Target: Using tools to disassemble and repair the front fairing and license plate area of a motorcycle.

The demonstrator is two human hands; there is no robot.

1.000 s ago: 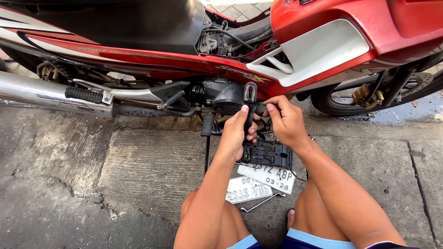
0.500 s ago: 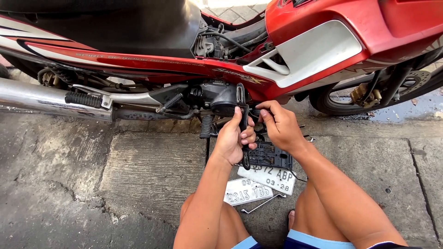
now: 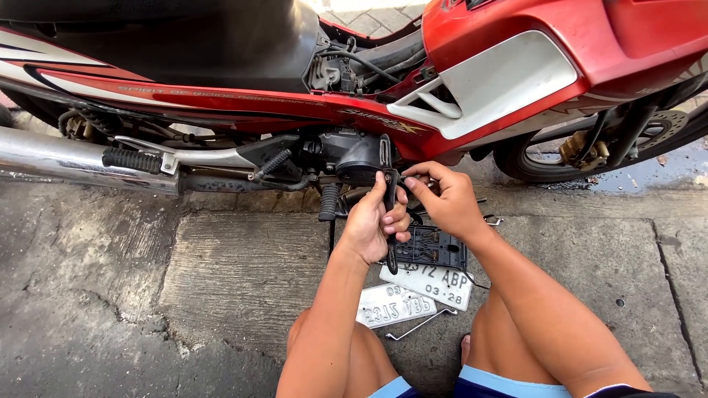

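The left hand [image 3: 377, 225] was clamped around a black lever [image 3: 389, 193] beneath the red motorcycle [image 3: 509, 66]. The right hand [image 3: 442, 199] pinched the lever's upper end. Two licence plates [image 3: 413, 295] lay on the concrete pavement [image 3: 221, 273].

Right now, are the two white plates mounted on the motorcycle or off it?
Off: both white plates lie flat on the concrete.

My left hand [image 3: 374, 221] grips a slim black metal lever [image 3: 389, 193] beside the red motorcycle's dark engine [image 3: 352, 153], while my right hand [image 3: 445, 203] pinches its top. Two white licence plates [image 3: 413, 293] lie on the grey concrete pavement [image 3: 221, 280] between my knees.
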